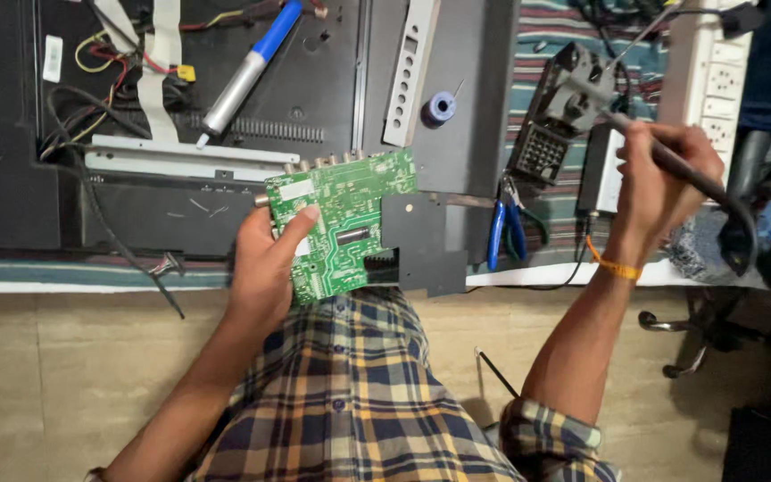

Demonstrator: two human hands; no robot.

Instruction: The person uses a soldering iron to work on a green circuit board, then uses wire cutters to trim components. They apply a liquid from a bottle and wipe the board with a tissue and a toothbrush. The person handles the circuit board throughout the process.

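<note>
My left hand (268,264) grips a green circuit board (350,214) by its left edge, thumb on top, holding it tilted over the table's front edge. A black metal plate (421,245) is attached on the board's right side. My right hand (662,174) is raised at the right and closed around the black handle of a soldering iron (689,174), whose tip points up and left toward its metal stand (573,85). The iron's cord loops down behind my wrist.
An opened black TV back panel (314,89) with wires lies behind the board. On it lie a blue-and-silver desoldering pump (243,76), a grey perforated bracket (408,71) and a blue solder spool (440,107). Blue-handled pliers (503,232) lie right of it. A white power strip (716,80) sits far right.
</note>
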